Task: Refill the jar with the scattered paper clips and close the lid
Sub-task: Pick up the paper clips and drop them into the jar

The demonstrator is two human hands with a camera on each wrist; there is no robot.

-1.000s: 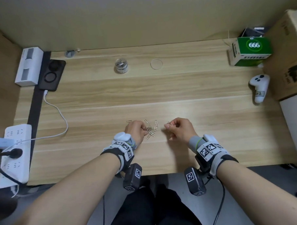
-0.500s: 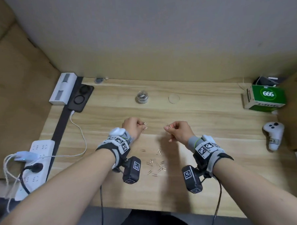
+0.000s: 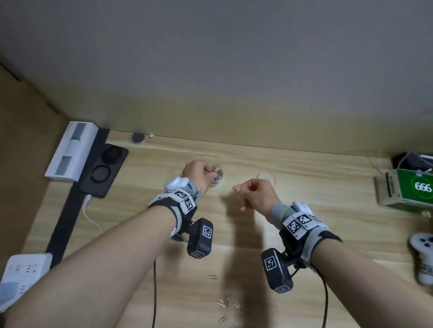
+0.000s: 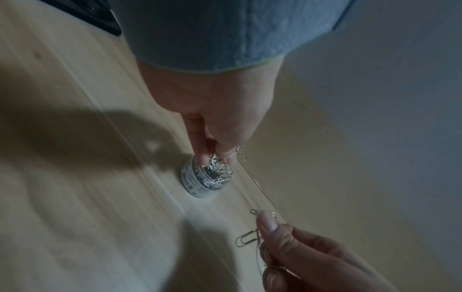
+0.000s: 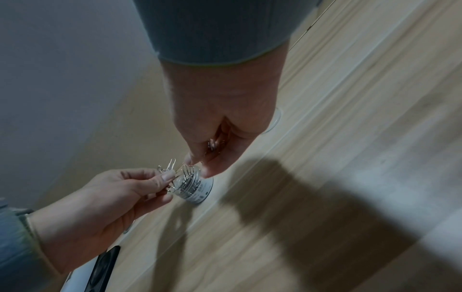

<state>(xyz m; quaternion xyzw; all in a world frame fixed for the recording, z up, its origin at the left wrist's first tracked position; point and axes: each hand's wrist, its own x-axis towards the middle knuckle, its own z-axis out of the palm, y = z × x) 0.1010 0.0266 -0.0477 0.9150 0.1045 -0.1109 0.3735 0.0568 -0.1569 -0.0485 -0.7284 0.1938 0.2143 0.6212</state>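
The small clear jar (image 3: 219, 183) stands open at the back of the wooden desk (image 3: 337, 233), partly filled with silver clips. My left hand (image 3: 210, 175) is right over its mouth and pinches a bunch of paper clips (image 4: 217, 165) that hang into the opening. My right hand (image 3: 238, 187) hovers just right of the jar and grips a few more paper clips (image 4: 246, 239). Behind the right hand, the clear round lid (image 3: 267, 177) lies flat on the desk. Several loose clips (image 3: 225, 301) remain near the front edge.
A white power strip (image 3: 25, 270) and a black charging pad (image 3: 104, 170) lie along the left side. At the right are a green box (image 3: 420, 188) and a white controller (image 3: 428, 256). The wall runs close behind the jar.
Both hands lifted clips from the pile near the front edge and carried them to the back. The left hand has reached the jar's mouth, and the right has stopped beside it.
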